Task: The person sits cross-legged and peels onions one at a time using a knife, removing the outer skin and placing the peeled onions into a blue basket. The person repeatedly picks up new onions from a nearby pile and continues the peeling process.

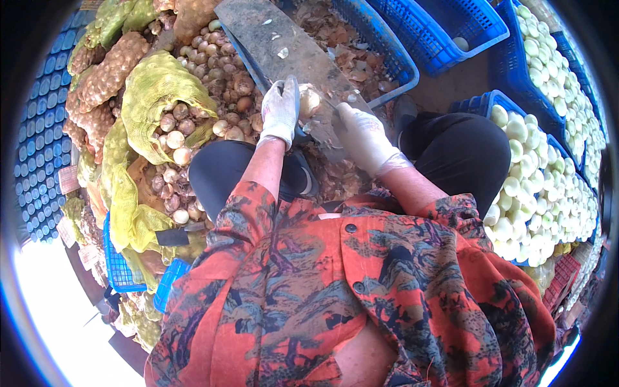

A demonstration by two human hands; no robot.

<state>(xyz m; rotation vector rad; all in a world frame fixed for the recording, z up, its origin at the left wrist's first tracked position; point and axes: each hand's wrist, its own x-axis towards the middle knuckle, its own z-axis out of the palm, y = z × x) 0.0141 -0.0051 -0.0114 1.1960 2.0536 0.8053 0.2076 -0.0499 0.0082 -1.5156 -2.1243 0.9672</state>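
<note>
My left hand, in a white glove, grips an onion by its left side above a worn, dirty board. My right hand, gloved too, is closed around a tool, probably a knife, whose handle is mostly hidden by the fingers; its thin end points towards the onion. Small bits of pale peel lie on the board. Unpeeled onions are heaped to the left of the board, some spilling from a yellow mesh sack.
A blue crate of dry onion skins stands beyond the board. Peeled onions fill blue crates on the right. More blue crates stand at the upper right. Full mesh sacks lie at the left. Skins litter the floor between my feet.
</note>
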